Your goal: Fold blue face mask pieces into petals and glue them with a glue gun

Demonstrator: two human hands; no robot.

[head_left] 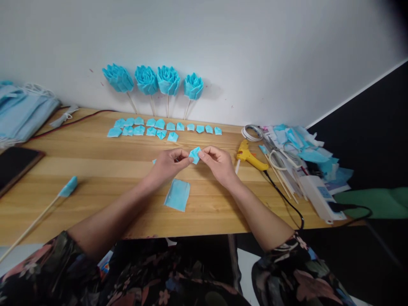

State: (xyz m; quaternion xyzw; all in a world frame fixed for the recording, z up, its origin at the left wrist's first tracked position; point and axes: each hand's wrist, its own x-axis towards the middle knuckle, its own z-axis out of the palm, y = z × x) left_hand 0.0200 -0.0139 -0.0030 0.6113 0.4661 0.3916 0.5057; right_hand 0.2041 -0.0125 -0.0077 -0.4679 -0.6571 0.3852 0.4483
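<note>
Between my two hands, over the middle of the table, is a small folded blue fabric petal (194,155). My left hand (172,163) pinches its left edge between thumb and fingers. On the other edge, my right hand (218,163) grips it the same way. A flat blue fabric square (177,195) lies on the wood just below my hands. Beyond them, several folded petals (139,130) are laid out in rows. Part of another blue piece shows behind my left hand.
Several blue flowers on sticks (168,80) lean against the wall. At right are a yellow glue gun (250,156), a tape roll (252,132), scissors (280,159), fabric scraps (318,148) and a power strip (320,197). Left are face masks (25,108), a phone (17,165) and a blue-tipped stick (41,216).
</note>
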